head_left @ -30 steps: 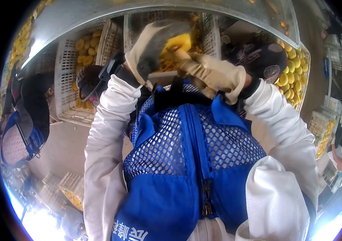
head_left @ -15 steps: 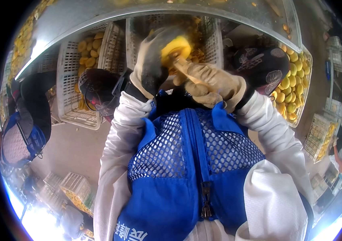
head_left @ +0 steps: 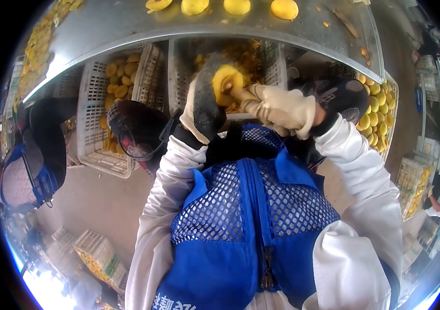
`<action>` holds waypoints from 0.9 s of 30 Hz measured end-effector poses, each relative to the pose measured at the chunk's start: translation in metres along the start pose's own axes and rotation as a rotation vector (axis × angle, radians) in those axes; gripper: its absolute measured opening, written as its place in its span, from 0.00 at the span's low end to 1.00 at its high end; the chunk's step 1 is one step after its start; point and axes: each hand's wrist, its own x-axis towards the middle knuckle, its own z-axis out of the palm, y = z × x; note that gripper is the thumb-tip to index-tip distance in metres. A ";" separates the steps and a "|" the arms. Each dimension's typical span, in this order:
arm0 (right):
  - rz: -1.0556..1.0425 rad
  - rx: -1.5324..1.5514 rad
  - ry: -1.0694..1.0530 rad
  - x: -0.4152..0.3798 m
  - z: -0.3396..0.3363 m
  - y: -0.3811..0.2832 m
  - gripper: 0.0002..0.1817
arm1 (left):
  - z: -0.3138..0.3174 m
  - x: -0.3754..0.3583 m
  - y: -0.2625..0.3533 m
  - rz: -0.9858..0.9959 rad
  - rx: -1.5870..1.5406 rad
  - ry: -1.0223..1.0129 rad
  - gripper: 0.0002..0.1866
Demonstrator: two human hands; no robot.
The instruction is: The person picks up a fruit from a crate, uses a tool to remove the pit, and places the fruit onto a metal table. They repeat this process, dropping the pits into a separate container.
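Observation:
My left hand (head_left: 207,103), in a black and cream glove, is closed around a yellow peach half (head_left: 222,80). The cut face of the fruit is turned toward my right hand, with a brownish hollow or pit in its middle. My right hand (head_left: 282,106), in a beige glove, has its fingers wrapped round a narrow pitting tool (head_left: 240,94). The tool's end meets the middle of the peach half; most of its length is hidden in the glove. Both hands are over a white crate (head_left: 175,77) holding yellow scraps.
A metal table (head_left: 142,23) spans the front, with several peach halves (head_left: 195,6) near its far side. A crate of peaches (head_left: 88,103) is at my left, another heap of peaches (head_left: 377,111) at my right. A co-worker's leg (head_left: 49,134) shows at far left.
My view has shifted, so fruit on the table now shows at the top. My right hand has turned at the peach half, and the tool's end stays at its middle.

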 end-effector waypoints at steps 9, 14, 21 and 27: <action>0.155 -0.832 0.107 0.006 0.013 -0.031 0.20 | 0.014 -0.016 -0.024 -0.221 -0.205 0.058 0.25; 0.012 -0.736 0.273 0.005 0.014 -0.023 0.17 | 0.011 -0.030 -0.021 -0.219 -0.357 0.167 0.38; -0.202 -0.434 0.565 0.009 0.029 -0.026 0.21 | -0.166 -0.035 0.005 -0.072 0.462 0.295 0.23; 0.181 -0.441 0.259 0.037 0.025 0.018 0.25 | -0.286 -0.133 -0.111 -0.570 0.352 0.526 0.17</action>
